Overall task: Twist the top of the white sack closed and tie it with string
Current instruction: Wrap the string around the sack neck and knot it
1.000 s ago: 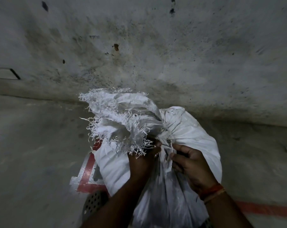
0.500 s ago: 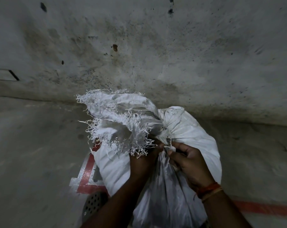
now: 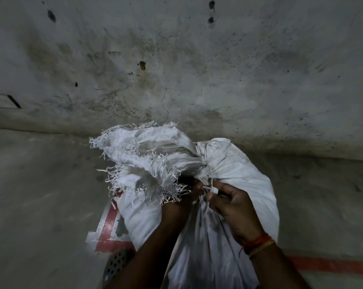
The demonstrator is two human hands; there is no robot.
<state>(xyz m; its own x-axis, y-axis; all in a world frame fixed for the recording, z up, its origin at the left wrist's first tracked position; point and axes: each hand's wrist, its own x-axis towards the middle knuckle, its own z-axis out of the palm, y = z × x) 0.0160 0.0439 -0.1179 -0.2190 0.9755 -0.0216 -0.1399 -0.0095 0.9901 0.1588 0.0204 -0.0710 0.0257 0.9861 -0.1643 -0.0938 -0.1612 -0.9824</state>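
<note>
so, step in hand: the tying, by my reading; the white sack (image 3: 234,170) already has its top gathered and twisted into a neck, and the string (image 3: 209,174) runs round that neck and down toward the hands.
sack position: it stands on the floor (image 3: 41,195) at the foot of the wall (image 3: 176,59), in the lower middle of the head view, with its frayed open end flopped over toward 10 o'clock from the neck.
left hand: the left hand (image 3: 182,197) sits at 7 o'clock of the neck, partly hidden under the frayed fringe; its fingers (image 3: 198,185) are curled tight and seem to pinch a string end, though the fringe covers most of the grip.
right hand: the right hand (image 3: 230,205) is at 5 o'clock of the neck, fingers curled, thumb and forefinger pinching the other string end just beside the left hand.
next move, as a judgement: the two ends want pulling apart to snug the knot, with tension kept so the twist does not slacken.
risk: the string is thin and pale against the cloth, so an end could slip unnoticed.
count: one sack, one string with two ends, two hands, one wrist band (image 3: 257,243) on the right wrist, one perforated metal piece (image 3: 118,261) at 7 o'clock, red floor lines (image 3: 330,265).
</note>
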